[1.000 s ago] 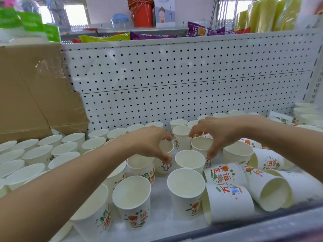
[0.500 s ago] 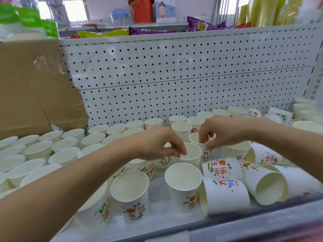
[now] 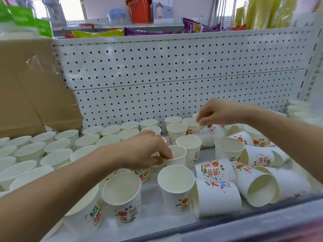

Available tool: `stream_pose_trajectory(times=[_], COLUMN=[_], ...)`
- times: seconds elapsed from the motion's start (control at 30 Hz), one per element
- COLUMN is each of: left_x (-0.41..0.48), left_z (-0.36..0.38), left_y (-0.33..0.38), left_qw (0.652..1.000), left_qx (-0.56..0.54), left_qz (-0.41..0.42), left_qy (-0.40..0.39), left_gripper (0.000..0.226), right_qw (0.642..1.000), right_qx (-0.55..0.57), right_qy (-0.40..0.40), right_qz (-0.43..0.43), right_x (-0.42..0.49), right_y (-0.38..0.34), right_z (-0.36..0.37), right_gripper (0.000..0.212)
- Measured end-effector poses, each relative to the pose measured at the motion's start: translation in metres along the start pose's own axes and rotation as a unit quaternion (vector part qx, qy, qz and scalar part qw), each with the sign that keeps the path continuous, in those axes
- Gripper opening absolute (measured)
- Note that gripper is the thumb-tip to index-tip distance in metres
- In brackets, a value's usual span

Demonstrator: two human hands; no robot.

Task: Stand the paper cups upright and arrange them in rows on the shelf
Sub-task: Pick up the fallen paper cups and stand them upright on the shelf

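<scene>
Over on the left, your upright rows [image 3: 57, 154] look tidy. Your left hand [image 3: 145, 151] pinches the rim of a mid-shelf cup [image 3: 178, 155]. I'd slide it snug against its neighbours without squashing the rim. Your right hand [image 3: 216, 111] seems to pinch the far-row cup [image 3: 190, 124] by its rim, so set it flush with that line. The toppled cups [image 3: 216, 196] near right come next.
</scene>
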State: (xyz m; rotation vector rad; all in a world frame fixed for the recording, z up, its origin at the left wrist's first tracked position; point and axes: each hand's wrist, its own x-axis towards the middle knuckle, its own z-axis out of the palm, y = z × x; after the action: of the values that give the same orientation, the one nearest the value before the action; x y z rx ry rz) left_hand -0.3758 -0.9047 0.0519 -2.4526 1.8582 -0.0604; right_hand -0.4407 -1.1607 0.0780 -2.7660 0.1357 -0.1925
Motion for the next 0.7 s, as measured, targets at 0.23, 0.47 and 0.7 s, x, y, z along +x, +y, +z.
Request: stream_pose_trajectory(times=[0.23, 0.47, 0.7], left_x=[-0.006, 0.008, 0.055], left_z=[-0.004, -0.014, 0.001], left_y=[-0.004, -0.005, 0.009], left_qw=[0.999, 0.987, 0.996], left_qx=[0.023, -0.132, -0.089], left_qz=[-0.017, -0.055, -0.027], left_qy=[-0.03, 0.076, 0.006], left_gripper=[0.037, 0.042, 0.027], right_qw=[0.978, 0.976, 0.985], right_qx=[-0.116, -0.076, 0.014], right_qy=[-0.009, 0.002, 0.024], right_qz=[0.171, 0.203, 0.168], right_x=[0.016, 0.028, 0.024], right_y=[0.026, 0.024, 0.023], right_z=[0.025, 0.036, 0.033], right_gripper=[0.041, 0.033, 0.023])
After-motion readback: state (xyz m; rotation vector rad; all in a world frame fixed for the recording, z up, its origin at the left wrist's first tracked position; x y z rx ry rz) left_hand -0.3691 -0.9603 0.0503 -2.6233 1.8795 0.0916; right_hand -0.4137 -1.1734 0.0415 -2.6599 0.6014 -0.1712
